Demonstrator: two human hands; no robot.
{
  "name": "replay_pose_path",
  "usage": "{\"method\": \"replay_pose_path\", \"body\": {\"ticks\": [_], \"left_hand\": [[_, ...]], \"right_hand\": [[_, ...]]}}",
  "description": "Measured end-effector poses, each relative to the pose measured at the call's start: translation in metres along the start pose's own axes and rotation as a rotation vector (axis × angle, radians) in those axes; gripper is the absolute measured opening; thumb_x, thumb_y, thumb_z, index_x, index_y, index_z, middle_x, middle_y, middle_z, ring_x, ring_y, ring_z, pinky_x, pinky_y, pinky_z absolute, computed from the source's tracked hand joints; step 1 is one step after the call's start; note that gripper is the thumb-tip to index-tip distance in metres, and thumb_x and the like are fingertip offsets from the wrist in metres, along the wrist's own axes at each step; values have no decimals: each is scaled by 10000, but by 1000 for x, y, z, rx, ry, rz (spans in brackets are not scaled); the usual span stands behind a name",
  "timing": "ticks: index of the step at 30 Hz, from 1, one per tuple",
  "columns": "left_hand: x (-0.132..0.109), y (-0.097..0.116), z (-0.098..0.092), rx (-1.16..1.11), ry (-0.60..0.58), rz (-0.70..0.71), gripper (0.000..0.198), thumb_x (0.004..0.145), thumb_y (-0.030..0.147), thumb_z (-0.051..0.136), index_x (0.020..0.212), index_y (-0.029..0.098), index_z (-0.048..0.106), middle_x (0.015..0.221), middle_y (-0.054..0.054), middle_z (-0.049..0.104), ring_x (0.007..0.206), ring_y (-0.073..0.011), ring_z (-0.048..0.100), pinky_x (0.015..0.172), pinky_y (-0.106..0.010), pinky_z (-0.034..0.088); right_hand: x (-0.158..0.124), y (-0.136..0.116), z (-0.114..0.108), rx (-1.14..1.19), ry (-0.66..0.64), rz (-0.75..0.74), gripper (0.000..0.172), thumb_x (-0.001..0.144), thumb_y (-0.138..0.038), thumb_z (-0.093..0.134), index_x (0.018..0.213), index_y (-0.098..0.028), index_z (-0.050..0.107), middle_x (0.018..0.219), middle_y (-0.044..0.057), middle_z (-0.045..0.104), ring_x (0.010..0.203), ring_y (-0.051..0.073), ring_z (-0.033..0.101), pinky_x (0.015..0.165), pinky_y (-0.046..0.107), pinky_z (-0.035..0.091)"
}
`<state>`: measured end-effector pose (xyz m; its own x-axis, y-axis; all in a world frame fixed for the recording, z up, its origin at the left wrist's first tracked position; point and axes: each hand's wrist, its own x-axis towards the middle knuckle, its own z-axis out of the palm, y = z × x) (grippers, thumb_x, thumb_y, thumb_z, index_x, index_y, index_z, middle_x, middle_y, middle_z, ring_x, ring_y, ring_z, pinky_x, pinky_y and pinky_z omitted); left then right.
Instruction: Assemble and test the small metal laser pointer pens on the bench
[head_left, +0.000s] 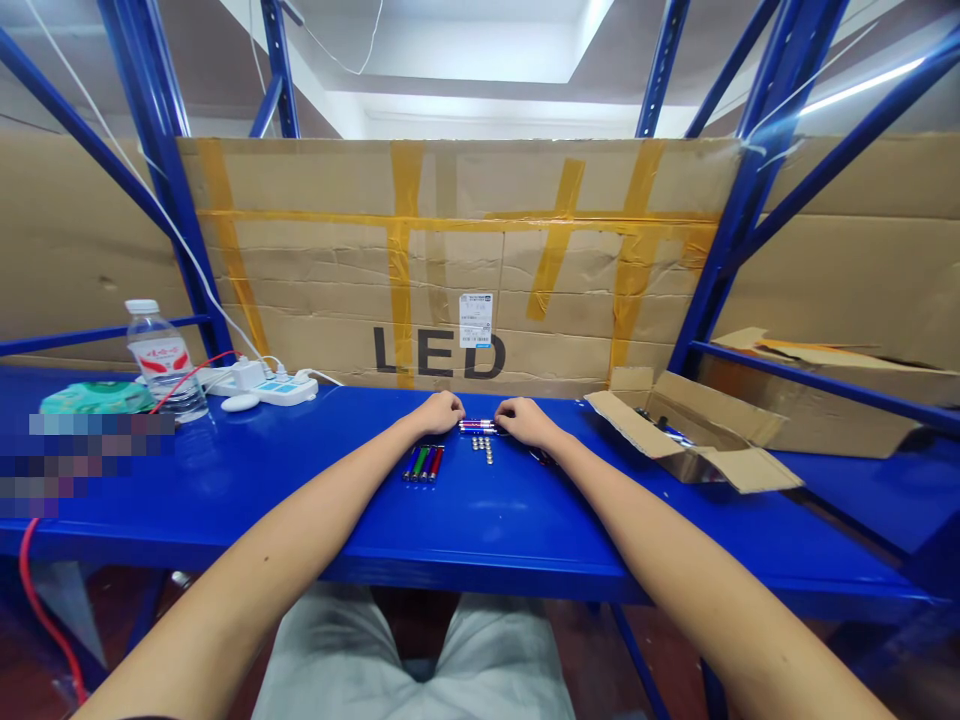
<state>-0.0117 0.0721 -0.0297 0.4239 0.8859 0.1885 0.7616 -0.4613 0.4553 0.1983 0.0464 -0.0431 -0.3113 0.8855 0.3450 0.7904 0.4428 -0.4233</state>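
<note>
Mid-frame, the left hand (442,411) and right hand (523,420) curl beside shiny tubes (476,427), grip unclear; light pressure should keep them aligned.

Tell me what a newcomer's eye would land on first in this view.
Probably the big black LED lettering on the taped cardboard standing behind the blue table. Next, the left hand and right hand on either side of some shiny tubes, mid-table. Then the open box toward the table's right end.
</note>
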Motion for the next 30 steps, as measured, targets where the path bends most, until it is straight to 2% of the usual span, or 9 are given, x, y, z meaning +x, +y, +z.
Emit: {"method": "replay_pose_path", "body": {"ticks": [4,8,10,12,14,16,20,24,30], "left_hand": [[-1,-1,-4,-3,6,14,200,834,209,531,892,140,709,993,-91,732,927,-204,649,845,-283,464],[-9,-8,-23,-10,4,41,182,797,232,560,852,137,705,920,-77,730,861,-193,641,791,-273,463],[-17,-12,-36,-37,-141,114,158,751,227,590,806,138,708,850,-54,726,812,-176,634,766,-255,458],[-25,-14,-48,-45,-295,158,160,713,238,618,801,149,718,823,-27,723,788,-159,626,748,-236,450],[-31,-13,-56,-27,-376,167,182,701,264,628,812,161,729,805,-8,718,765,-145,612,719,-220,436],[-35,-9,-59,-2,-432,173,199,707,291,627,815,165,736,782,0,708,747,-135,597,700,-211,425],[-37,-1,-56,16,-498,178,197,698,282,624,806,157,732,750,5,691,716,-124,575,681,-207,414],[-37,2,-52,23,-488,155,182,688,292,628,757,145,710,698,11,663,664,-114,540,635,-211,394],[-34,-3,-48,22,-421,123,243,678,377,667,735,142,682,685,7,645,645,-117,514,610,-223,382]], "right_hand": [[1,0,-3,5,35,-5,187,843,-172,538,836,-146,723,876,80,734,808,183,633,736,260,430],[-3,-11,-9,-11,205,-82,187,851,-159,534,842,-137,719,904,94,721,860,196,623,788,285,432],[-10,-26,-9,29,224,-194,192,851,-143,527,834,-144,718,876,78,721,829,182,624,777,280,438],[-19,-46,-6,91,109,-377,205,842,-116,526,859,-156,726,867,58,726,803,162,634,765,263,447],[-30,-66,-1,98,-33,-547,215,844,-120,539,909,-170,737,896,54,728,819,157,640,781,260,453],[-38,-82,6,50,-84,-620,242,853,-121,535,968,-173,741,954,67,727,869,168,643,826,278,451],[-44,-93,16,-81,-145,-634,271,870,-136,516,1032,-149,734,1022,102,721,929,195,643,860,305,454],[-44,-93,16,-104,-184,-620,273,876,-152,508,1047,-148,720,1037,109,719,939,201,640,849,308,447],[-49,-97,4,-33,-319,-546,145,874,-237,546,825,-173,666,755,23,687,670,128,583,645,241,396]]}}
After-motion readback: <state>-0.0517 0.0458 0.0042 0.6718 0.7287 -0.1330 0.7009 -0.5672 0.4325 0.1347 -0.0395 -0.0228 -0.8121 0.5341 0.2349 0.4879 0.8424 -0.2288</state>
